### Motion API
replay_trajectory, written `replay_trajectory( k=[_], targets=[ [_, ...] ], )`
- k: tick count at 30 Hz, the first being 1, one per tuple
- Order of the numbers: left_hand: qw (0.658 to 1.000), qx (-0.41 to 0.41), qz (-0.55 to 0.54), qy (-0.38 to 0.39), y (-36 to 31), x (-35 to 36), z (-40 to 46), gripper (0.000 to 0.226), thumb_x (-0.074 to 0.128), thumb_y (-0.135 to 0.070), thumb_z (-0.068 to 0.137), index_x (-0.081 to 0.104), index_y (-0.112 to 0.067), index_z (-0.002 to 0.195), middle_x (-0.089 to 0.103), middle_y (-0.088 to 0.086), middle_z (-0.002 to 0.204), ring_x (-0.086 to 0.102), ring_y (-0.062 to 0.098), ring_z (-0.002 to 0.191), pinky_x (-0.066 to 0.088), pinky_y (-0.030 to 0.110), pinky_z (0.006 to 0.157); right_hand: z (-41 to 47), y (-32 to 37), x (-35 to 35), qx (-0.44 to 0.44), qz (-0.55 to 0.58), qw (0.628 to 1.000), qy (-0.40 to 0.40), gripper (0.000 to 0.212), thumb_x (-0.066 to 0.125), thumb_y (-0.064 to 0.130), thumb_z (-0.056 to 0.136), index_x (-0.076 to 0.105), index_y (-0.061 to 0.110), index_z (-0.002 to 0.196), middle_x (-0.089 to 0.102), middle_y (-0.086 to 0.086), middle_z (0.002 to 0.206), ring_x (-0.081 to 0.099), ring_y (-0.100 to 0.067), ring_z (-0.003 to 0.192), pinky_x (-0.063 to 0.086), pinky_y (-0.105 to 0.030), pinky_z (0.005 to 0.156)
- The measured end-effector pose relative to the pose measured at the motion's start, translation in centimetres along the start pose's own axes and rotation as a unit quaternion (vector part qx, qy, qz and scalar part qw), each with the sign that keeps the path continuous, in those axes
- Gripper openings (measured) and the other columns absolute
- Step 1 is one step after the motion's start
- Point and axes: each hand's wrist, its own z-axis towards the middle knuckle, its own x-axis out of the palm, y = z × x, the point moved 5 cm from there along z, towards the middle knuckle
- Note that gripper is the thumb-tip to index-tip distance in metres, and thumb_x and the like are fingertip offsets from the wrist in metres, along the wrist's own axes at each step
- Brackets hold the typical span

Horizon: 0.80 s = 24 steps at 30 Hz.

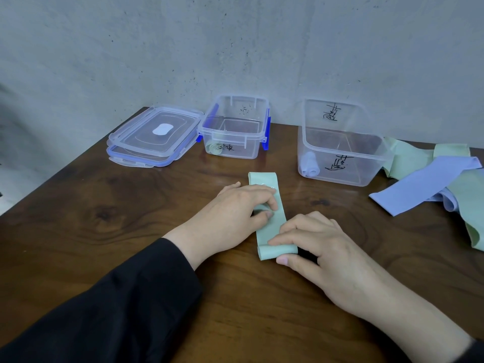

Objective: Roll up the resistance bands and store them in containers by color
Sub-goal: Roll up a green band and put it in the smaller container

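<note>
A pale green band [267,205] lies flat on the table, its near end turned into a small roll. Far behind it stands a clear container with blue clips [234,129], open, with one rolled green band [215,148] inside. To the right stands a bigger clear container [340,153], also open, holding a rolled blue band [310,167]. Further right lie loose bands in a heap: a blue band [424,186] across several green bands [471,195].

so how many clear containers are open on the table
2. The smaller container, with blue clips, sits left of centre and holds a rolled green band. The larger container stands to its right and holds a rolled blue band.
</note>
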Motion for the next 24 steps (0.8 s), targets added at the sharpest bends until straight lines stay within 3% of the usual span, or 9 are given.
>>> replay_trajectory(
  k=[5, 11, 17, 20, 24],
  targets=[
    [1.000, 0.002, -0.003, -0.003, 0.14, 0.10, 0.05, 0.012, 0.056, -0.030, 0.097, 0.063, -0.035, 0.105, 0.050, -0.018, 0.145, 0.038, -0.005, 0.135, 0.016, 0.038, 0.122, 0.22, -0.23, -0.05, 0.014, 0.005, 1.000, -0.004, 0.028, 0.058, 0.046, 0.091, 0.066, 0.044, 0.118, 0.052, 0.027, 0.106, 0.046, -0.005, 0.109, 0.034, -0.024, 0.096],
    [1.000, 0.002, -0.007, -0.010, 0.13, 0.09, -0.02, 0.012, 0.058, -0.029, 0.097, 0.065, -0.033, 0.106, 0.051, -0.018, 0.143, 0.039, -0.006, 0.134, 0.016, 0.038, 0.121, 0.25, 0.00, -0.20, 0.010, 0.019, 1.000, 0.013, 0.010, 0.057, 0.046, 0.093, 0.059, 0.044, 0.103, 0.055, 0.023, 0.103, 0.049, -0.008, 0.104, 0.037, -0.027, 0.091],
    [1.000, 0.000, -0.002, -0.008, 0.15, 0.05, 0.07, 0.012, 0.058, -0.031, 0.097, 0.065, -0.035, 0.105, 0.051, -0.019, 0.143, 0.039, -0.007, 0.131, 0.016, 0.036, 0.121, 0.47, -0.37, -0.33, 0.014, 0.003, 0.999, -0.029, 0.029, 0.048, 0.051, 0.093, 0.066, 0.043, 0.114, 0.053, 0.027, 0.103, 0.048, -0.005, 0.106, 0.037, -0.028, 0.094],
    [1.000, 0.002, -0.003, -0.011, 0.13, 0.08, 0.10, 0.012, 0.058, -0.031, 0.096, 0.065, -0.036, 0.105, 0.052, -0.019, 0.141, 0.039, -0.008, 0.130, 0.017, 0.037, 0.120, 0.72, -0.28, -0.34, 0.016, -0.010, 0.999, -0.031, 0.021, 0.052, 0.042, 0.096, 0.065, 0.042, 0.113, 0.054, 0.026, 0.103, 0.050, -0.004, 0.103, 0.036, -0.027, 0.091],
    [1.000, 0.003, -0.005, -0.012, 0.00, 0.00, 0.05, 0.013, 0.058, -0.030, 0.096, 0.066, -0.034, 0.106, 0.053, -0.020, 0.139, 0.038, -0.008, 0.131, 0.016, 0.036, 0.120, 0.87, -0.32, -0.23, 0.021, -0.023, 0.999, -0.017, 0.033, 0.048, 0.056, 0.091, 0.060, 0.045, 0.119, 0.052, 0.027, 0.107, 0.046, -0.002, 0.104, 0.034, -0.024, 0.090]
  ],
)
